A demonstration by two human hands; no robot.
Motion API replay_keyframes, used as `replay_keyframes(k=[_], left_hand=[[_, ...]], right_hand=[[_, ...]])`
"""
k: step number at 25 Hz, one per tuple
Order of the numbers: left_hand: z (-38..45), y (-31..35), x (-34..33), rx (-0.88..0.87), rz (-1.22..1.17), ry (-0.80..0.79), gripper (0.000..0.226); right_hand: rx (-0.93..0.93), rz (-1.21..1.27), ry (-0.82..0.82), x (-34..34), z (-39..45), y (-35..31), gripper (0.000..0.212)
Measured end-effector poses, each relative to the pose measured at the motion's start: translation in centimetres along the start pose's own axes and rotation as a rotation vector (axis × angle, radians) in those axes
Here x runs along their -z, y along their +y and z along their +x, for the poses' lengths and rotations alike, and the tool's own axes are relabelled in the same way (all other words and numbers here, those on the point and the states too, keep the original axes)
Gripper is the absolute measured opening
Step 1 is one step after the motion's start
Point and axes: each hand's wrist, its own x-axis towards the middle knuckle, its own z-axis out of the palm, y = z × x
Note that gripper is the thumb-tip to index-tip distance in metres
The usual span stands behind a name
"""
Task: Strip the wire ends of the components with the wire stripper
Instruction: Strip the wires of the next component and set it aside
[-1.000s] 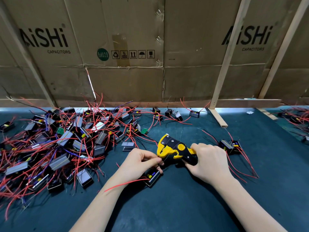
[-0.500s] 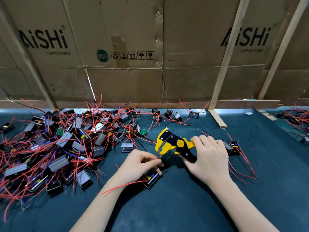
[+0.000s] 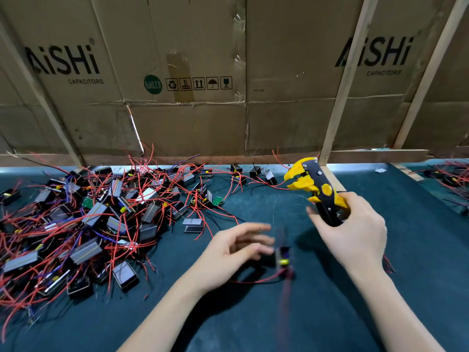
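Component [image 3: 283,259] sits on the mat [image 3: 330,313] at near centre, motion-blurred, just right of the left hand's fingertips; contact can't be told. It looks small and light, a rigid block with thin, floppy red leads, so I'd hold the body and feed the lead tip into the tool. Left hand [image 3: 236,252] hovers with fingers spread and relaxed, holding nothing. Right hand [image 3: 352,232] is raised right of centre, fingers wrapped round the wire stripper [image 3: 314,186] handles, head pointing far-left. Unstripped pile [image 3: 83,219] lies left.

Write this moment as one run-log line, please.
left hand: open, beside blurred component | right hand: grips wire stripper, raised | unstripped pile: left on mat
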Motion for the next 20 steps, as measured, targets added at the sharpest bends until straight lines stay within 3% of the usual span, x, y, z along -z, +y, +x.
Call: replay_keyframes(k=[3,6,9,11,13,16,20], left_hand=[[0.2,0.1,-0.8,0.002,-0.036,-0.073,0.071],[0.1,-0.2,0.5,-0.074,0.2,0.145,0.065],[-0.3,-0.2,3.0,-0.195,0.42,0.506,0.049],[-0.5,0.0,4.4,-0.249,0.628,0.724,0.039],[-0.8,0.0,5.7,-0.223,0.872,0.901,0.034],[-1.6,-0.2,7.8,-0.066,1.176,1.106,0.025],[-2.4,-0.5,9.5,0.166,1.349,1.134,0.039]], right_hand=[[-0.071,0.118,-0.012,0.7,0.1,-0.5,0.03],[-0.103,0.311,-0.154,1.5,0.4,-0.6,0.028],[-0.189,0.699,-0.707,2.4,0.7,-1.0,0.045],[-0.285,0.737,-0.986,2.2,0.4,-1.3,0.051],[-0.26,0.535,-0.974,1.4,-0.2,-1.1,0.05],[-0.221,0.153,-0.752,0.2,-0.5,-0.4,0.048],[-0.288,-0.014,-0.508,0.2,-0.1,0.4,0.044]])
